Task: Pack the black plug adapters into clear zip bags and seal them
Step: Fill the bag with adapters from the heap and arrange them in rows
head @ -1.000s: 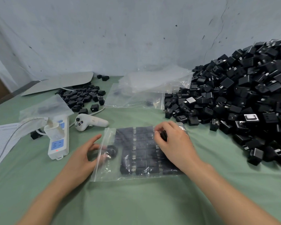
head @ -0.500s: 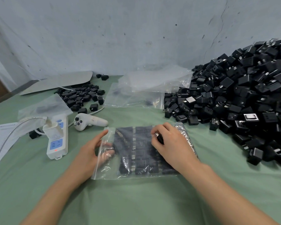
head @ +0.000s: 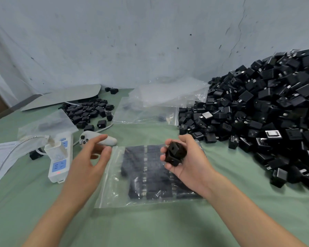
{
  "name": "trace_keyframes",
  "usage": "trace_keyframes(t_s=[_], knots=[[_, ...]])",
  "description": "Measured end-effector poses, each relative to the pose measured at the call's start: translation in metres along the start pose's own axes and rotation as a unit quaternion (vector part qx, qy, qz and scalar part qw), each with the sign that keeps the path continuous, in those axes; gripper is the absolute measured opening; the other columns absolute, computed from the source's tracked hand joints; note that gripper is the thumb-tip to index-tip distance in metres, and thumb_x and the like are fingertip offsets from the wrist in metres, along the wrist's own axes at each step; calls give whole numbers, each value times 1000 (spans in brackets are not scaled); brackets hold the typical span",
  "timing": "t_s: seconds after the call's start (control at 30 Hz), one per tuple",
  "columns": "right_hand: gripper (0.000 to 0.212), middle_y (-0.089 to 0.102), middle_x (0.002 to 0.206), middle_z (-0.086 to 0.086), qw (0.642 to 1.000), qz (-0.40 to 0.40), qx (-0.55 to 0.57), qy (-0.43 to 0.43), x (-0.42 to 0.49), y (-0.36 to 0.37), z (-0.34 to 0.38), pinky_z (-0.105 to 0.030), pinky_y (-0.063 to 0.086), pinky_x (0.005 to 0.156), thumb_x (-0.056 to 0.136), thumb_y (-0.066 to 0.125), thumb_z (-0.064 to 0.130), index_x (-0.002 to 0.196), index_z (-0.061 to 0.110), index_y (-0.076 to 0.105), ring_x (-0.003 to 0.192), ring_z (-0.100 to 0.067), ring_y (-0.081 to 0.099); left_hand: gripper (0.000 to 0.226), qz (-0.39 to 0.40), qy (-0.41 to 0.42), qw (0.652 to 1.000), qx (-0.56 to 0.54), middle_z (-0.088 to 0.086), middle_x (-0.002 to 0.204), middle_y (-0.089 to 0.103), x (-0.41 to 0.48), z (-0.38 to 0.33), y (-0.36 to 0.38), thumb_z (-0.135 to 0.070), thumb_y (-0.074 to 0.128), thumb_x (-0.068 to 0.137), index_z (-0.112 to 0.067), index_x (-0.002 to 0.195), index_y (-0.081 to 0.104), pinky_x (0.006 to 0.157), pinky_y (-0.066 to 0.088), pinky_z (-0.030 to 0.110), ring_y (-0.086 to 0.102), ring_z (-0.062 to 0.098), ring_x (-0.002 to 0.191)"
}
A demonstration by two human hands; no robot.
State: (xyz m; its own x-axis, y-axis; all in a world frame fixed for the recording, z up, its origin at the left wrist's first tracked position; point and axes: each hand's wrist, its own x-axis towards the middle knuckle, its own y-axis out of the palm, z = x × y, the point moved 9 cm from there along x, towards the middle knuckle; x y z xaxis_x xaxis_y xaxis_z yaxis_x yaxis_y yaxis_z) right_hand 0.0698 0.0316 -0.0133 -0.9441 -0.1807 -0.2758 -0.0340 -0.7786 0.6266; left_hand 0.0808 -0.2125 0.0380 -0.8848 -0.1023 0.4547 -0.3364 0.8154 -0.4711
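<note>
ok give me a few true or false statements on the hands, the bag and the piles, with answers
1. The right hand holds small black plastic plug adapters. True.
2. The left hand grips the white rectangular power strip. False: it holds nothing, fingers relaxed; the strip lies apart, to its left.
3. The clear plastic zip bag lies flat on the green table cover with rows of adapters inside. True.
4. The big heap of loose black adapters lies on the person's left. False: that heap is on the right.
</note>
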Motion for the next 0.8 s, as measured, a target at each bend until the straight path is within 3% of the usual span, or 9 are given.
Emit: trace_keyframes(t_s=[0.1, 0.2, 0.4, 0.47, 0.53, 0.63, 0.7, 0.8], knots=[[27, 62, 76, -13, 999, 28, 11, 16, -4, 7, -3, -29, 39, 48, 92, 39, 21, 100, 6, 59, 60, -24, 58, 25, 57, 16, 996, -62, -15, 95, 67, -2, -34, 30, -34, 60, 94, -43, 117, 61, 74, 50, 17, 63, 8, 88], [25, 62, 73, -10, 999, 18, -46, 10, -5, 6, -4, -29, 38, 49, 97, 40, 18, 107, 6, 60, 58, -24, 59, 27, 138, 4, 981, -134, -5, 91, 70, -8, -54, 63, -48, 57, 87, -44, 112, 66, 80, 54, 26, 65, 15, 85], [23, 74, 99, -4, 968, 55, -230, -85, -3, 9, 2, -26, 43, 52, 99, 59, 31, 118, 18, 66, 70, -15, 64, 19, 224, 4, 962, -155, -16, 94, 70, -12, -61, 99, -45, 55, 96, -50, 112, 64, 77, 51, 18, 66, 7, 86], [42, 74, 99, -1, 949, 46, -292, -110, -4, 8, 9, -24, 44, 50, 87, 69, 40, 121, 18, 60, 67, -13, 63, 15, 216, -8, 962, -168, -14, 87, 68, -8, -59, 96, -46, 54, 93, -46, 104, 65, 71, 48, 16, 65, 6, 79], [52, 73, 86, 0, 938, 58, -319, -123, -5, 10, 13, -22, 43, 47, 76, 71, 44, 117, 14, 60, 57, -9, 59, 13, 210, -17, 960, -185, -12, 82, 66, -3, -56, 91, -47, 56, 89, -39, 95, 63, 68, 47, 16, 64, 5, 75], [35, 68, 68, 2, 925, 78, -336, -157, -6, 15, 18, -20, 42, 46, 81, 69, 44, 108, 22, 71, 47, -10, 50, 15, 232, -32, 956, -176, -7, 82, 64, -3, -50, 90, -47, 60, 86, -35, 94, 57, 70, 49, 27, 63, 11, 76], [20, 65, 65, -1, 915, 76, -352, -180, -7, 18, 21, -21, 41, 47, 90, 67, 37, 104, 27, 76, 49, -11, 49, 21, 252, -49, 950, -179, -1, 84, 65, -8, -45, 90, -47, 64, 90, -36, 104, 53, 73, 50, 35, 63, 16, 78], [15, 69, 67, 6, 903, 99, -376, -186, -8, 25, 17, -20, 41, 47, 95, 66, 28, 107, 29, 75, 53, -4, 55, 35, 253, -54, 950, -173, -3, 83, 64, -14, -42, 84, -45, 66, 83, -44, 115, 53, 73, 51, 29, 62, 15, 76]])
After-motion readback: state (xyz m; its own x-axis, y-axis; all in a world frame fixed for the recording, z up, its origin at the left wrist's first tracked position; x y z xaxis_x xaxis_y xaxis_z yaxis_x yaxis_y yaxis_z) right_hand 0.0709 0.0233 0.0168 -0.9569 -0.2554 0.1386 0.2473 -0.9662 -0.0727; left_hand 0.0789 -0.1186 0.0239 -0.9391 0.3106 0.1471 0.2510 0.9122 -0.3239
